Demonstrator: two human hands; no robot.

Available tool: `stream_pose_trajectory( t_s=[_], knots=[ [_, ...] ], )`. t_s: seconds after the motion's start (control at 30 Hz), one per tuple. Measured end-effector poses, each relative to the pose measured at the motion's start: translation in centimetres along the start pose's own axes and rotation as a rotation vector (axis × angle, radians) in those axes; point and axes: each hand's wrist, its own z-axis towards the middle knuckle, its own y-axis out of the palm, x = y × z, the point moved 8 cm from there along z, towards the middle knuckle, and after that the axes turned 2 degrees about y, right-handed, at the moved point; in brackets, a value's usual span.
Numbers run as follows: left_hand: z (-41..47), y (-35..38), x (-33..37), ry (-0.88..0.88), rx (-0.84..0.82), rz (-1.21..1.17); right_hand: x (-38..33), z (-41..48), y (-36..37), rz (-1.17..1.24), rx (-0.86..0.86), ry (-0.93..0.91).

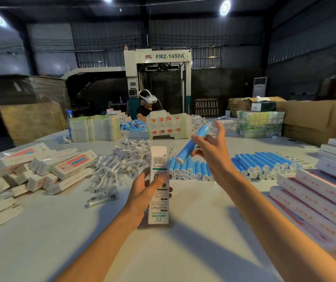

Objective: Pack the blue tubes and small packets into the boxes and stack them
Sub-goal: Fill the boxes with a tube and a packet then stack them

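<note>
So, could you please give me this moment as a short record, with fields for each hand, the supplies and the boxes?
Left: left hand grips a white box upright; its top end looks open
Right: right hand holds a blue tube tilted, white end toward the box top
Tube in box: not yet
Tube supply: rows of blue tubes on the table
Packets: small packets heaped left of the rows
Boxes: loose boxes at left; box stack at right

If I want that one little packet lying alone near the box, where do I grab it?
I'd pinch the lone packet across its narrow middle, coming from above: it lies flat on the table, long and thin, with bare tabletop along both sides.
</note>
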Motion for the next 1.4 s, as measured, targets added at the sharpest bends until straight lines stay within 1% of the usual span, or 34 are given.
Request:
stream_pose_trajectory(
  t_s=[0.1,0.17,0.27,0.4,0.47,0.53,0.63,0.7,0.8,0.87,0.9,0.97,1.03,1.13,1.2,1.27,1.4],
  knots=[
    [-0.3,0.7,0.1,-0.004,-0.039,0.021,-0.7,0.2,0.9,0.096,-0.026,-0.012],
    [-0.5,0.9,0.1,-0.007,-0.053,0.016,-0.7,0.4,1.5,0.099,-0.048,-0.017],
    [-0.6,1.0,0.3,0.001,-0.071,0.035,-0.1,0.8,1.9,0.094,-0.023,-0.016],
    [-0.4,1.0,0.4,0.011,-0.091,0.059,0.1,1.2,2.1,0.003,-0.005,-0.044],
    [-0.2,0.8,0.1,0.007,-0.092,0.083,-0.6,1.5,2.6,-0.126,-0.038,-0.09],
    [-0.1,0.9,-0.1,0.02,-0.1,0.114,-1.0,2.0,3.4,-0.276,-0.141,-0.085],
    [0.0,1.0,-0.1,0.048,-0.09,0.111,-0.2,1.8,5.6,-0.491,-0.402,0.009],
    [0.1,0.8,-0.1,0.057,-0.059,0.098,0.7,1.3,6.6,-0.595,-0.472,-0.005],
    [0.4,-0.1,-0.1,0.06,0.021,0.06,2.4,0.4,7.6,-0.724,-0.457,-0.132],
    [0.5,-1.2,-0.1,0.071,0.108,0.063,4.0,-0.1,7.9,-0.739,-0.445,-0.163],
    [0.5,-2.1,-0.2,0.077,0.181,0.087,4.8,-0.3,7.8,-0.714,-0.431,-0.159],
    [0.4,-4.9,-0.4,0.076,0.387,0.177,6.2,-0.4,7.5,-0.679,-0.366,-0.147],
    [0.0,-7.8,-0.5,0.066,0.584,0.219,7.6,-0.1,6.9,-0.713,-0.275,-0.122],
    [-0.5,-11.1,-0.5,0.034,0.76,0.223,9.7,0.4,6.7,-0.817,-0.212,-0.101],
    [-0.6,-12.2,-0.6,0.018,0.81,0.225,10.7,1.2,6.5,-0.886,-0.169,-0.099],
    [-0.4,-12.3,-0.7,0.018,0.817,0.205,11.6,2.4,6.6,-0.97,-0.15,-0.1],
    [0.0,-11.6,-0.7,0.05,0.771,0.165,12.9,5.1,8.4,-1.157,-0.212,-0.138]
  ],
)
